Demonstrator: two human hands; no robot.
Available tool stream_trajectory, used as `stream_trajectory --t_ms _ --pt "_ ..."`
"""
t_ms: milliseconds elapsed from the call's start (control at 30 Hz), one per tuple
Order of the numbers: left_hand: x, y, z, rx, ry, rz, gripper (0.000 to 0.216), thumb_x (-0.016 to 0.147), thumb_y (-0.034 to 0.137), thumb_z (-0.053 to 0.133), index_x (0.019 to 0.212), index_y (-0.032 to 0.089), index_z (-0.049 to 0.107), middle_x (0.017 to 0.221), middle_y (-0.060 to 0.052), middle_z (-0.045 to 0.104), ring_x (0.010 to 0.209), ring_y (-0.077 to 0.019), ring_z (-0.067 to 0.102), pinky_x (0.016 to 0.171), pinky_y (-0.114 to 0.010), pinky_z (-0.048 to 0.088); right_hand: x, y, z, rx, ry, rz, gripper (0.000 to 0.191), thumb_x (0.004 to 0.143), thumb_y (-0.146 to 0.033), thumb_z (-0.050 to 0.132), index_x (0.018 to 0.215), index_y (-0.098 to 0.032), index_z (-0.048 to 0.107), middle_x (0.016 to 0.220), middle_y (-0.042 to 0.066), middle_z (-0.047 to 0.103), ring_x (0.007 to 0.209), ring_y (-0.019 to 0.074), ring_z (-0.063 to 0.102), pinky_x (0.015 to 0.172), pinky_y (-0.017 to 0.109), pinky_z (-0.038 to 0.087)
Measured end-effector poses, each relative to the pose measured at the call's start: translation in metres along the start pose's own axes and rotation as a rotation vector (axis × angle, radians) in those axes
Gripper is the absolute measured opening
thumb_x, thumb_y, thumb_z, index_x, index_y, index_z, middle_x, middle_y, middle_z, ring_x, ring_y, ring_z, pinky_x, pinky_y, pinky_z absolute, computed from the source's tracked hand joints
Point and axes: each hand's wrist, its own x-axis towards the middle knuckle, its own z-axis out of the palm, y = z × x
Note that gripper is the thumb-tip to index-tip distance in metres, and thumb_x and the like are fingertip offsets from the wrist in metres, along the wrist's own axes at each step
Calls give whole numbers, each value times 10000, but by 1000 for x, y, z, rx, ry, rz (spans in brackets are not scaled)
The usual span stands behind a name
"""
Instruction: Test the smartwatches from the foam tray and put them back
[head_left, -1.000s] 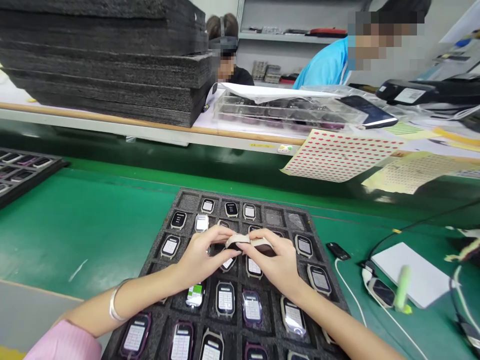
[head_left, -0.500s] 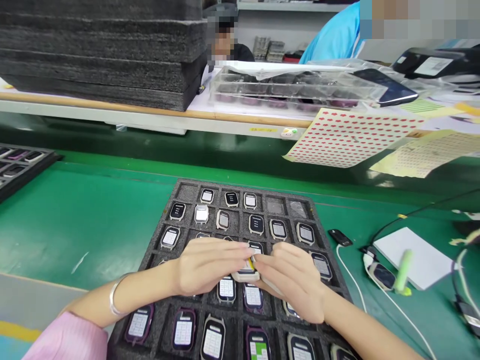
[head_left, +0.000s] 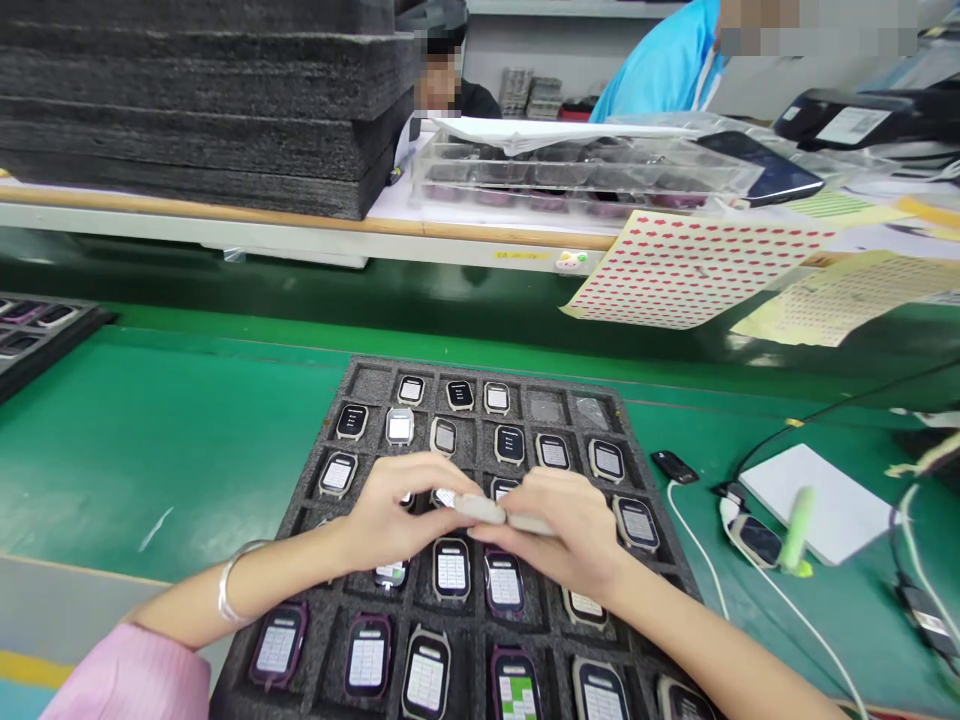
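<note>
Both my left hand (head_left: 390,522) and right hand (head_left: 568,535) are pinching a pale beige watch body (head_left: 486,510), edge-on. It is sitting farther up the foam tray (head_left: 373,383) than before.

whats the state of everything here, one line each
left hand, pinching the beige watch
right hand, pinching the same watch
beige watch, held edge-on above the foam tray
foam tray, mostly filled, a few back pockets empty
tray watches, most screens lit
cabled watch, screen dark
</note>
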Motion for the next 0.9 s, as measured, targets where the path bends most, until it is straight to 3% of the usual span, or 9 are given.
stream_trajectory --t_ms 133,200,300,467,567,700,900 --pt "10 -10 -1 -462 130 -438 180 765 259 731 866 147 633 844 -56 681 765 -171 657 739 -291 532 8 12 3 227 53 569 210 866 -385 614 803 -185 600 494 -48 559 403 110 490 422 222 379" --pt "13 -15 -4 -605 167 -536 238 774 278 727 935 138 622 905 -70 666 799 -170 645 785 -307 517 9 21 1 421 24 770 284 926 -430 483 895 -171 593 518 -42 544 370 92 402 377 211 317" --pt "16 -19 -7 -717 120 -615 316 777 257 726 1042 116 629 940 -99 652 812 -164 623 785 -302 512 6 31 -3 762 -34 927 375 937 -450 434 1148 -158 537 740 29 628 415 87 395 375 213 334" --pt "15 -22 -8 -765 54 -639 278 813 255 679 1060 130 660 992 -111 632 861 -177 597 773 -293 510 1 34 -10 995 -138 968 507 879 -375 584 1344 -226 443 1022 84 642 603 121 543 471 231 481" --pt "15 -23 -8 -781 68 -663 291 810 286 677 1066 149 663 982 -111 625 847 -185 590 719 -278 500 0 33 -13 965 -143 921 489 847 -355 634 1306 -239 510 1041 81 657 608 124 577 499 246 520" --pt "14 -20 -3 -749 98 -714 371 807 356 677 1099 133 624 798 -61 591 715 -142 547 592 -229 432 0 33 -13 928 -173 920 445 825 -348 663 1236 -193 586 961 80 688 524 102 598 531 243 540" --pt "11 -21 1 -260 87 -670 594 728 270 725 1263 152 496 678 41 512 519 -92 447 489 -218 383 -5 36 -7 1085 -219 954 522 847 -389 654 1317 -212 509 916 78 684 498 95 591 435 200 523"
